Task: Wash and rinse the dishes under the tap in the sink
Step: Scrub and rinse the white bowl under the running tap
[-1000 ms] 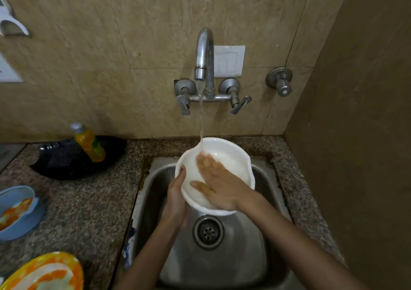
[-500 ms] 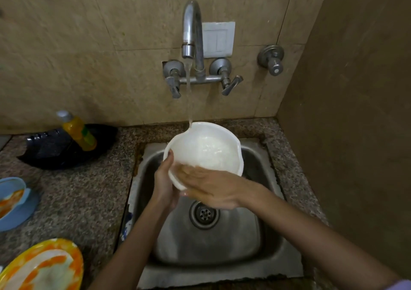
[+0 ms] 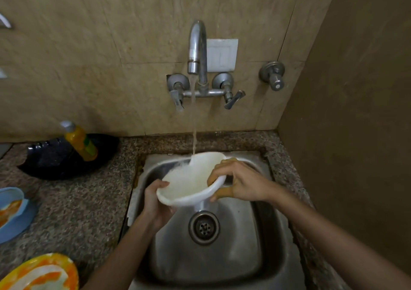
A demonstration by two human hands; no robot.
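My left hand (image 3: 155, 203) grips the near-left rim of the bowl (image 3: 191, 183), thumb inside and fingers curled beneath, while my right hand (image 3: 240, 183) clamps the right rim, fingers over the edge and thumb below. The bowl is held tilted above the sink (image 3: 255, 256), under the tap (image 3: 196, 45); the stream (image 3: 194, 122) lands at its far rim and spills off the near lip toward the drain (image 3: 204, 227). On the counter (image 3: 89, 211) to the left: a yellow bottle (image 3: 81, 141) leaning on a black tray (image 3: 55, 163), a blue dish (image 3: 13, 211), an orange plate (image 3: 40, 274).

White bowl (image 3: 189, 183); orange-yellow plate (image 3: 42, 274); blue dish (image 3: 13, 220).
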